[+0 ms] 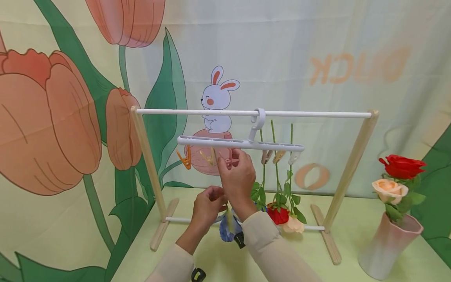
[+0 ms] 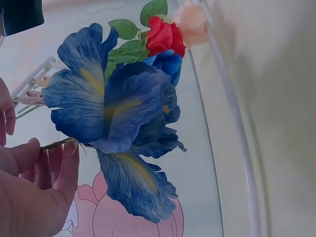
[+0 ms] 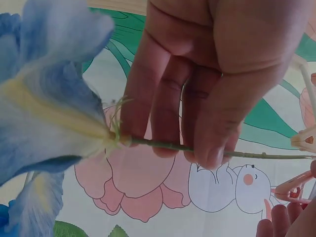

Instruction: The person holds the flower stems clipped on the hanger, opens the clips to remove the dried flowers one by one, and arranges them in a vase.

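My left hand [image 1: 209, 205] pinches the thin green stem [image 3: 173, 146] of a blue iris [image 2: 113, 103] with yellow streaks, just behind its bloom. The flower hangs head down, and its stem runs up toward the clips. Above it, my right hand [image 1: 239, 176] pinches a pink clip [image 1: 229, 162] under a white hanger [image 1: 218, 141]; part of that clip is hidden by the fingers. In the right wrist view, the right fingers [image 3: 279, 222] are beside the pink clip. An orange clip [image 1: 186, 157] and a yellow clip [image 1: 208, 156] hang to the left.
The hanger hooks over a white rod [image 1: 317, 114] on a wooden stand [image 1: 352, 168]. Clipped stems hold a red rose [image 1: 278, 214] and a peach rose [image 1: 293, 225] upside down at right. A pink-white vase [image 1: 384, 246] with two roses stands far right.
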`<state>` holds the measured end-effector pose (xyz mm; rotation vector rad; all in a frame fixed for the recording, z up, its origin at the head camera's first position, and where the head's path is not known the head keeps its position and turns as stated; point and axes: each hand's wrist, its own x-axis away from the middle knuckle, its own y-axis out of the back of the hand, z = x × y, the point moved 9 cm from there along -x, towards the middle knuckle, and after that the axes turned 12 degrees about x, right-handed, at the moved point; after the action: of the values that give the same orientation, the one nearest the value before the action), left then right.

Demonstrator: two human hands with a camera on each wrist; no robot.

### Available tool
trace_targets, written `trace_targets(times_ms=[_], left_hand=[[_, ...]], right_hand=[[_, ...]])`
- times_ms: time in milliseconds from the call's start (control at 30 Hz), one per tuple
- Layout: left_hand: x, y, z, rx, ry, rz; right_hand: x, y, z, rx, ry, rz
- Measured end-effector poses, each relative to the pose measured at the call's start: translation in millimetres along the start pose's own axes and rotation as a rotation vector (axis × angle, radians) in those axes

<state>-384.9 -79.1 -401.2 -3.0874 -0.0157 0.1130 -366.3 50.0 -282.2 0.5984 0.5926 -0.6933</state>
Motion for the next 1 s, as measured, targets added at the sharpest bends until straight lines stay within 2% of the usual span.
trace_targets(times_ms=[233, 367, 467, 633, 833, 1000], left_hand=[[3.9, -0.5, 0.9, -0.059, -0.022, -0.002], [6.8, -1.0, -0.8, -0.081, -0.066, 0.009], [9.5, 0.0, -3.1, -0.136, -0.129, 0.01], [15.3, 3.1, -13.4, -0.29, -0.26, -0.028], [22.6, 4.0, -39.0, -0.424, -0.434, -0.044], [30.0, 1.5, -64.5, -0.603, -0.576, -0.088]], right_hand=[[1.2, 4, -4, -0.011, -0.007, -0.031], [1.5, 8, -6, -0.02, -0.002, -0.049], [1.1, 15, -8, -0.027, 0.008, -0.071], [-0.6, 30, -16, -0.023, 0.021, -0.085], [-2.1, 56, -23, 0.008, 0.079, -0.129], [-1.2, 71, -22, 0.068, 0.198, -0.186]])
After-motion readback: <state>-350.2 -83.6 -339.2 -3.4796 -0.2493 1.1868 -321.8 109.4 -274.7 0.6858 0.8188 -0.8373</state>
